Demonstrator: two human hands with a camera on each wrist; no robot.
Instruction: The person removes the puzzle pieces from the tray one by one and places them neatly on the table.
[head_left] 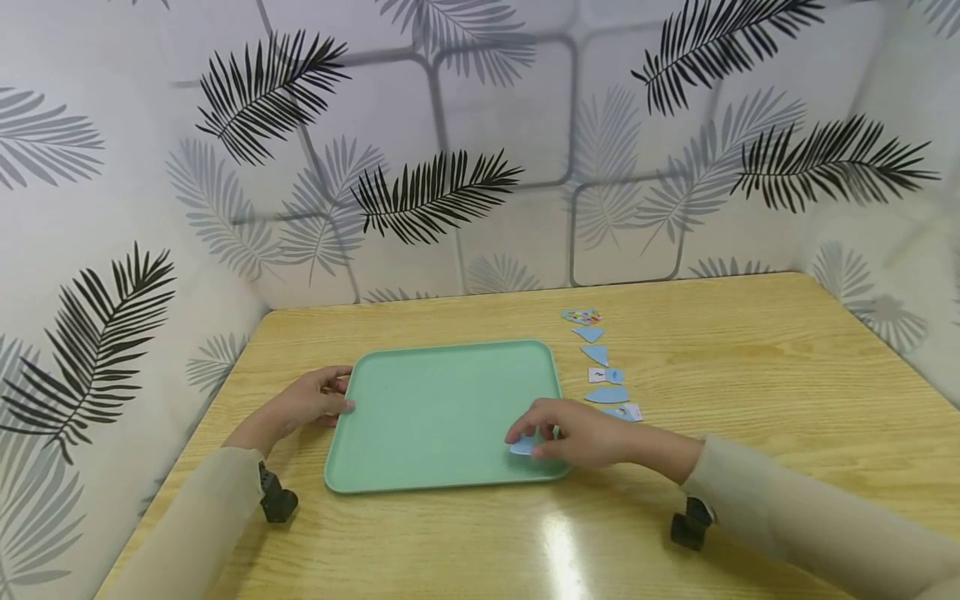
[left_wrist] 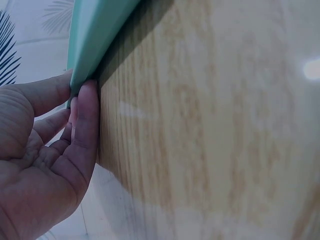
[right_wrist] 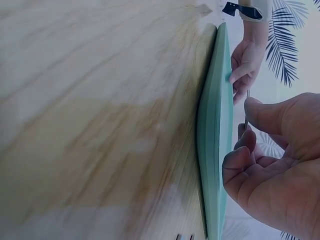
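A mint-green tray (head_left: 442, 417) lies on the wooden table. At its left edge my left hand (head_left: 309, 402) pinches the rim; in the left wrist view that hand (left_wrist: 55, 135) has its thumb on one side of the tray edge (left_wrist: 97, 40) and fingers on the other. Over the tray's right front part, my right hand (head_left: 573, 431) pinches a flat light-blue puzzle piece (head_left: 522, 446). The right wrist view shows this piece (right_wrist: 247, 112) edge-on, a thin line between the thumb and fingers of the right hand (right_wrist: 280, 155).
Right of the tray, several flat puzzle pieces (head_left: 607, 394) form a column running away from me. The farthest piece (head_left: 581, 316) is multicoloured; others are light blue, some with small prints. Behind the wooden table (head_left: 750, 375) stands a leaf-patterned wall (head_left: 510, 108).
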